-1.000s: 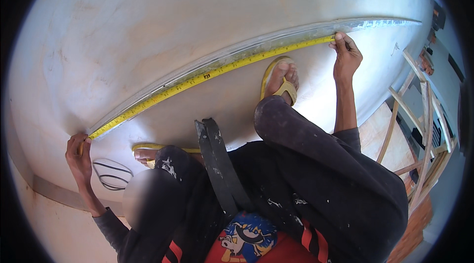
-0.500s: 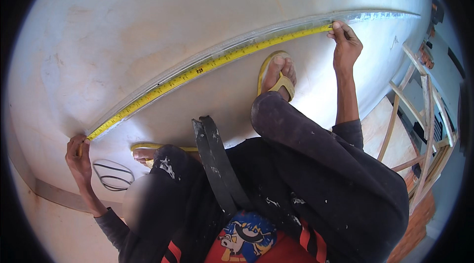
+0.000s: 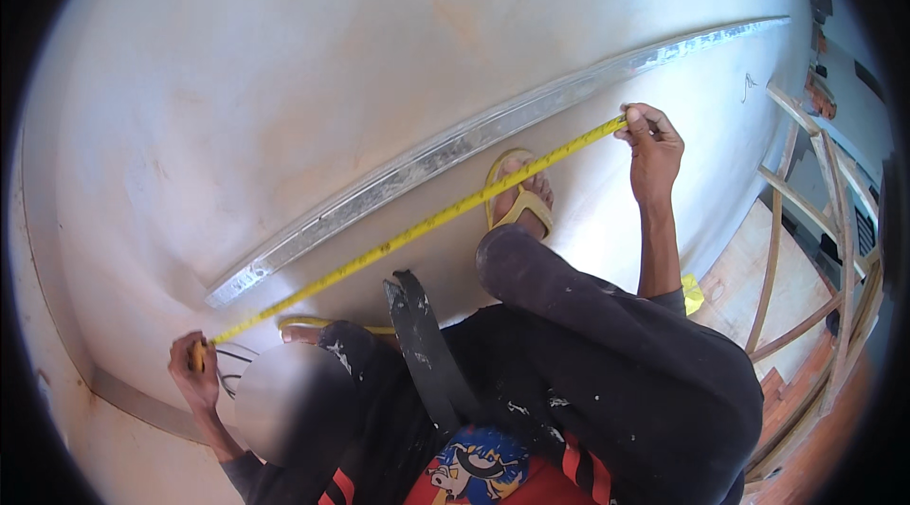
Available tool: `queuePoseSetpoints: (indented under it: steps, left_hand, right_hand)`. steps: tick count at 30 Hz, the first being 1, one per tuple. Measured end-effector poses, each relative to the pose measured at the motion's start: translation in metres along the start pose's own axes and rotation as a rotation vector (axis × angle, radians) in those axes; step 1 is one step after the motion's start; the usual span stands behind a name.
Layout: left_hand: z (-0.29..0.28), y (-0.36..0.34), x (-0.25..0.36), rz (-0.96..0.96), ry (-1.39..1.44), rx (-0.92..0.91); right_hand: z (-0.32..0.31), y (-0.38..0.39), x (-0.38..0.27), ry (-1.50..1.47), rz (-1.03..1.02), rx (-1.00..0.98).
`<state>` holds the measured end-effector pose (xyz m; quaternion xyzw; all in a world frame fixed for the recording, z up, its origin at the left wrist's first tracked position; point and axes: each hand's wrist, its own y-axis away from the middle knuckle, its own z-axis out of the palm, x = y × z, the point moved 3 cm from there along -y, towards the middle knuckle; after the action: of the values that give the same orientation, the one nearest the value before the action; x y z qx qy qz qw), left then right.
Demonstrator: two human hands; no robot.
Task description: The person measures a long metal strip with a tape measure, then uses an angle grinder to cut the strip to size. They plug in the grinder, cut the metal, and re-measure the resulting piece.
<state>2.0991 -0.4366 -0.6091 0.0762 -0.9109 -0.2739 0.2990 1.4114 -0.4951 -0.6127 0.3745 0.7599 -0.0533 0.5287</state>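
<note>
A yellow tape measure (image 3: 417, 231) is stretched between my two hands, its blade running up from lower left to upper right. My left hand (image 3: 196, 374) is closed round the orange-yellow case end. Pinched between the thumb and fingers of my right hand (image 3: 654, 147) is the blade's far end. Beyond the blade a long metal channel (image 3: 464, 137), scuffed and silvery, lies on the pale floor (image 3: 313, 88). The blade now crosses in front of my sandalled right foot (image 3: 521, 192), apart from the channel.
A thin dark cord loop (image 3: 230, 382) lies beside my left hand. To the right stands a frame of wooden strips (image 3: 823, 192), with a pale board (image 3: 749, 268) behind it. Dark straps (image 3: 427, 344) hang in front of my body. A low skirting edge (image 3: 142, 403) runs at the left.
Both hands have drawn the tape measure back toward my body, off the metal channel it lay along. The left hand has come down and right; the right hand has come down.
</note>
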Motion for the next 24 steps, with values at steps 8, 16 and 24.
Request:
queuePoseSetpoints:
  steps: [8,16,24]
  left_hand:
    - [0.036,-0.013,0.100,0.063,0.133,0.152]
    - [0.077,-0.075,0.254,0.218,0.367,0.146]
    - [0.101,-0.091,0.264,-0.110,0.738,-0.083]
  right_hand:
    - [0.107,0.039,-0.062,-0.203,-0.131,-0.523]
    - [0.210,0.133,-0.085,-0.189,-0.640,-0.944]
    - [0.178,0.129,-0.085,-0.233,-0.719,-0.883]
